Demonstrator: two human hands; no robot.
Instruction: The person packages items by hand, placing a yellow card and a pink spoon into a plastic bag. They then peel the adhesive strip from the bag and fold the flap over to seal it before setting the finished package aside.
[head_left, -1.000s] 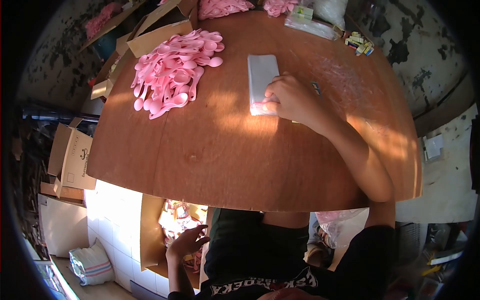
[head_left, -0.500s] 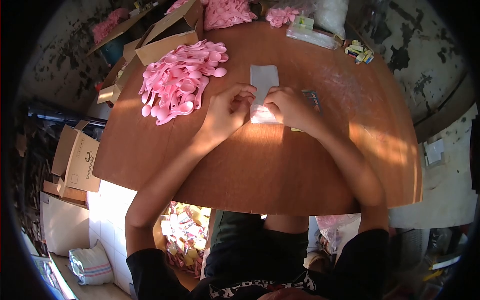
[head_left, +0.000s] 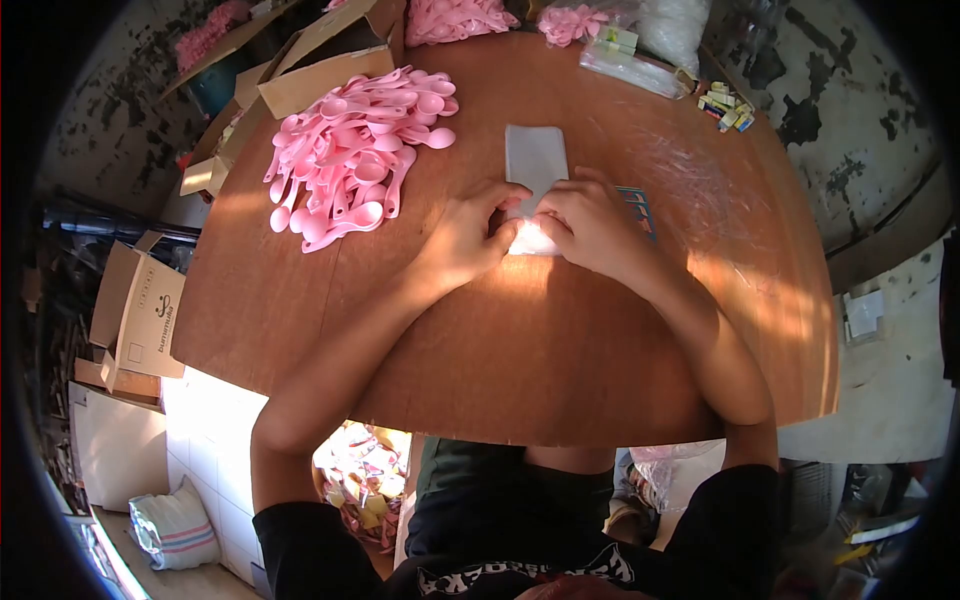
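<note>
The left hand now joins the right hand on the bag stack, both hands' fingers seemingly pinching its near edge

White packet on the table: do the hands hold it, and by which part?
Yes. The left hand and the right hand both pinch the white packet at its near end; the rest lies flat on the table.

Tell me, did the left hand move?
Yes. The left hand came up from below the table onto the bags, beside the right hand.
</note>
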